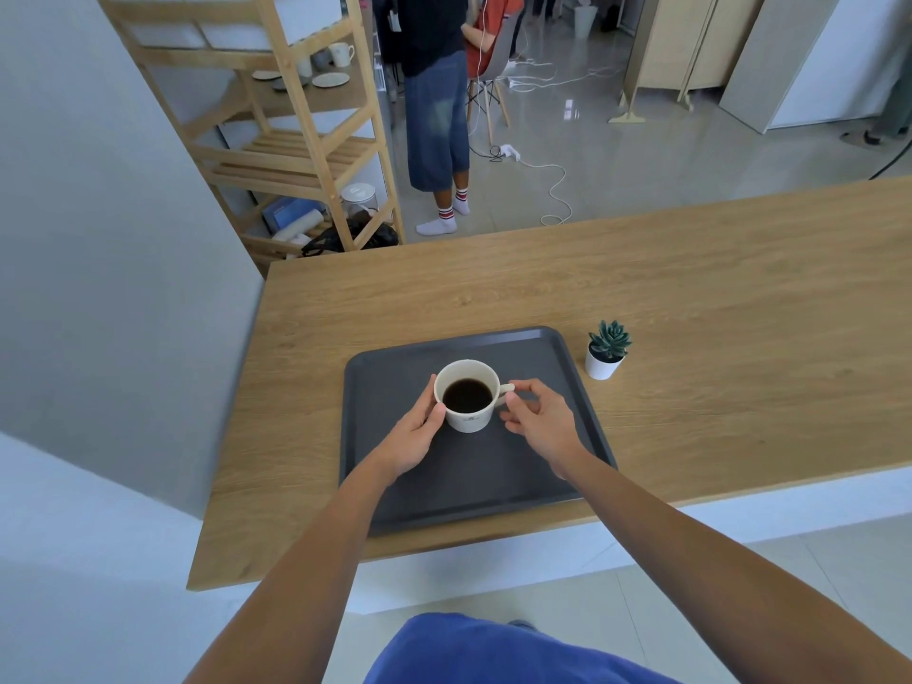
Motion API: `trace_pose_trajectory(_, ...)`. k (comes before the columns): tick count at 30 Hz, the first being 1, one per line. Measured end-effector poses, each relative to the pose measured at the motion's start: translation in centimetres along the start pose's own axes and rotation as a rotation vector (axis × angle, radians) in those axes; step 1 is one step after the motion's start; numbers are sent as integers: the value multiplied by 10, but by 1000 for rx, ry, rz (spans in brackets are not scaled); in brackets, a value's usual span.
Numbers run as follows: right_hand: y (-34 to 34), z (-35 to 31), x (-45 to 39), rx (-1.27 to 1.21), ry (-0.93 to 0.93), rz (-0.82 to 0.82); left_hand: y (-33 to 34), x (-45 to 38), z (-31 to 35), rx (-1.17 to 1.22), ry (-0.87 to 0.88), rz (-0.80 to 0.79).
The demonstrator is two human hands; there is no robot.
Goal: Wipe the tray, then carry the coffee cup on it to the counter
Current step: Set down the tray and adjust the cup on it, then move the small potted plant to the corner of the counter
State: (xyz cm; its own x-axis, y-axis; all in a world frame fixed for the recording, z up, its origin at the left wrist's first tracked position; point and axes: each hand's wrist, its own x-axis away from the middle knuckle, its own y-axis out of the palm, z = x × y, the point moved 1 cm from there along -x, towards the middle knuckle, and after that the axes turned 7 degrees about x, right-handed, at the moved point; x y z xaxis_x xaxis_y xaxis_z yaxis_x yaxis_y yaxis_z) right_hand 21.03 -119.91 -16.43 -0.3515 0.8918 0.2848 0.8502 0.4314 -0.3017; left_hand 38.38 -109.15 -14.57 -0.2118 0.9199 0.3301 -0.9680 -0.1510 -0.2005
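A dark grey tray [552, 357] lies on the wooden counter [715, 298] near its front edge. A white cup [469, 421] full of black coffee stands on the tray's middle. My left hand [412, 439] cups the cup's left side, thumb and fingers against its wall. My right hand [535, 419] pinches the cup's handle on the right between thumb and forefinger. Whether the cup rests on the tray or is slightly lifted cannot be told. No cloth is in view.
A small succulent in a white pot [604, 355] stands just right of the tray. A wooden shelf [296, 140] with crockery stands at the far left. A person [437, 106] stands beyond the counter, with cables [552, 185] on the floor.
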Motion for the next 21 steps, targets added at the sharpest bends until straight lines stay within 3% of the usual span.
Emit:
trace_pose_trajectory(15,-11,0,0,4,-9,-22,1,0,-2,26,-11,43)
trace_pose_trajectory(21,-37,1,1,-1,-28,62,3,-6,15,43,146,351)
